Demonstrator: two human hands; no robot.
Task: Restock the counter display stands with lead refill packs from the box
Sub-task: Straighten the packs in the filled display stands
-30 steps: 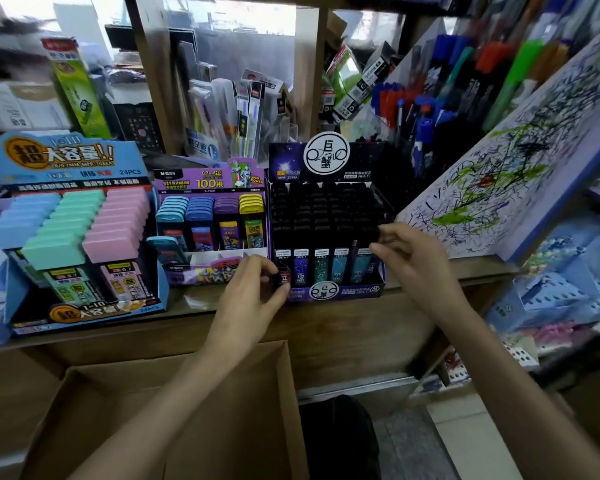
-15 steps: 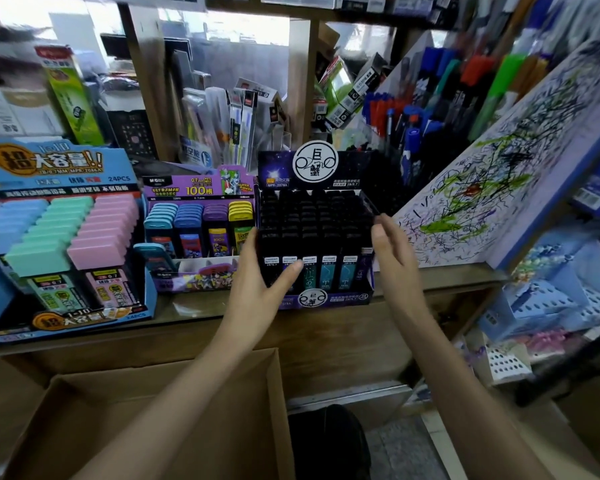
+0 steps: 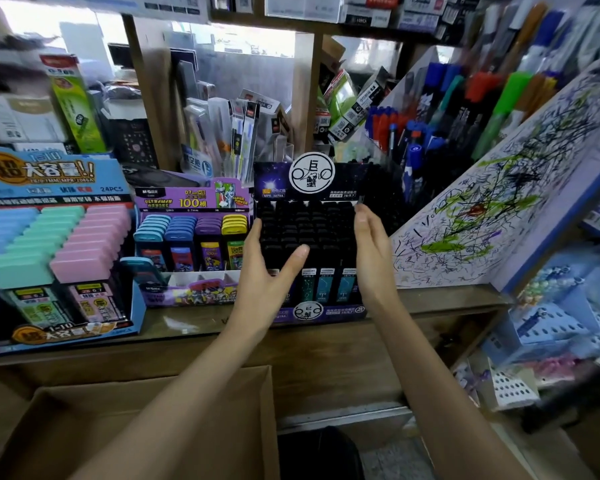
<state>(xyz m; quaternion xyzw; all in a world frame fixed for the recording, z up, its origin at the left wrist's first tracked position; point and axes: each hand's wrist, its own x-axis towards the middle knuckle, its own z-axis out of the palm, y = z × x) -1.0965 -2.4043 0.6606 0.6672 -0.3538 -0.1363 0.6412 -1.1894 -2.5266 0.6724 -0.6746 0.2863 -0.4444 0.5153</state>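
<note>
A black display stand (image 3: 312, 188) full of black-capped lead refill packs (image 3: 326, 233) sits on the wooden counter (image 3: 430, 299). My left hand (image 3: 267, 275) lies against the stand's left side, fingers straight, thumb stretched across the front packs. My right hand (image 3: 369, 251) lies flat against the stand's right side, fingers straight and pointing up. Neither hand holds a loose pack. A brown cardboard box (image 3: 153, 427) stands open below the counter under my left forearm; the part of its inside that shows is bare.
Left of the black stand are a purple stand (image 3: 191, 237) with coloured packs and a blue stand (image 3: 49, 244) with pastel packs. A scribbled test board (image 3: 499, 209) leans at the right, with pens behind it. Blue baskets (image 3: 551, 323) hang at lower right.
Both hands slid from the stand's front row up along its sides. A dark item pinched in my right hand one second ago is gone. The view shifted slightly.
</note>
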